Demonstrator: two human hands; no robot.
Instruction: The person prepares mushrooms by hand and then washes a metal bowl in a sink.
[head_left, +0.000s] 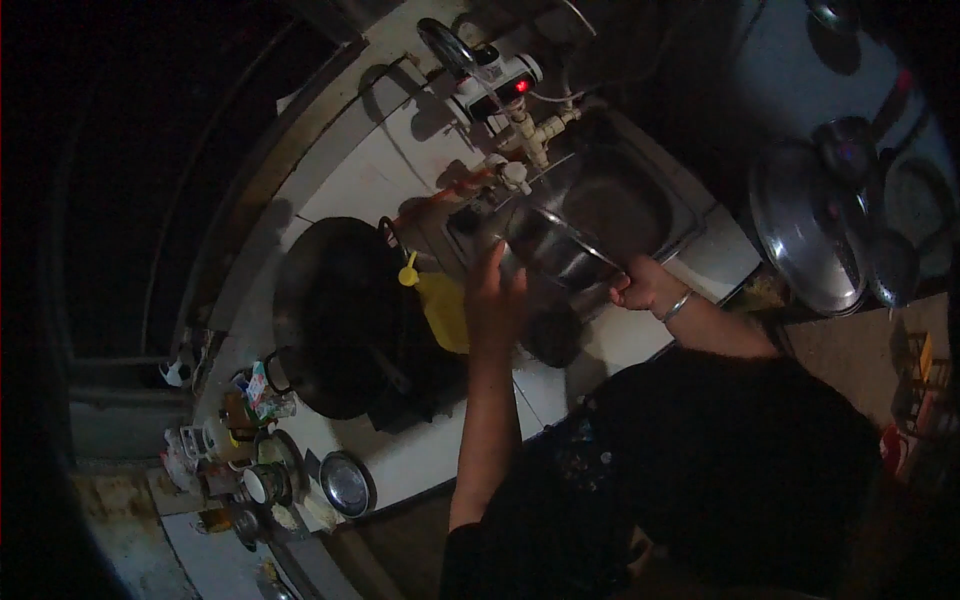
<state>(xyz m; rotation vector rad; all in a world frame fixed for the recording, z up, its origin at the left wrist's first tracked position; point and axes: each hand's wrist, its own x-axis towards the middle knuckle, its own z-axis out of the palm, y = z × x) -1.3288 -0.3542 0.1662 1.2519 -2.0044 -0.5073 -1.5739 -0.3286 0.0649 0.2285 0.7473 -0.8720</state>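
Note:
Over a metal sink (679, 191), my right hand (637, 285) grips the rim of a shiny metal basin (577, 262), which is tilted. A bracelet circles that wrist. My left hand (496, 289) is at the basin's left side with its fingers spread; dimness and blur hide whether they touch it. Just left of this hand stands a yellow plastic jug (442, 311) with a yellow cap, partly behind the forearm. A faucet (495, 86) with a curved dark spout and a red light sits beyond the sink. I cannot tell whether water runs from it.
A large dark wok (337, 315) occupies the left counter. Pale pipe fittings (536, 135) and a tap (514, 174) rise behind the sink. Metal lids (806, 232) and a ladle (892, 266) hang at right. A round metal dish (346, 484) and several containers stand lower left.

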